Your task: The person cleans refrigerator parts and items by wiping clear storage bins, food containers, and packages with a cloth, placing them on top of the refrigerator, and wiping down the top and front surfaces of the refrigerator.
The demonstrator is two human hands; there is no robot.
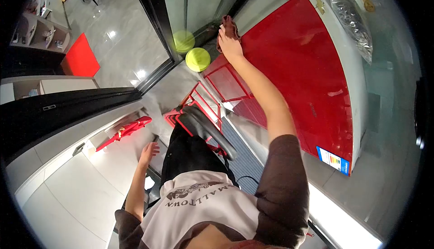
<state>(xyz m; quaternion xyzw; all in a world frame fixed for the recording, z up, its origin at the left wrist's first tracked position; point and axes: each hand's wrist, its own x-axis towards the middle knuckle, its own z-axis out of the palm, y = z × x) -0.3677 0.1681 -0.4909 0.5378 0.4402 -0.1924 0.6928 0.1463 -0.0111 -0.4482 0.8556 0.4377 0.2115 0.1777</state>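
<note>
My right hand (229, 45) is stretched far forward on a dark red-brown cloth (232, 28), with its fingers closed on the cloth. The cloth lies at the far left corner of a large glossy red panel (294, 63), beside a dark-framed glass pane. My left hand (148, 152) hangs low at my left side, its fingers loosely bent and apart, with nothing visible in it. It is near a white cabinet front, below a red folded item (129, 130).
A yellow-green round object (198, 59) sits by the black door frame (156, 75). Close ahead of my legs stands a red-framed step stool (201, 99) with a black part. Clear plastic wrapping (352, 23) lies right of the panel. Beyond the doorway are a red mat (82, 58) and chairs.
</note>
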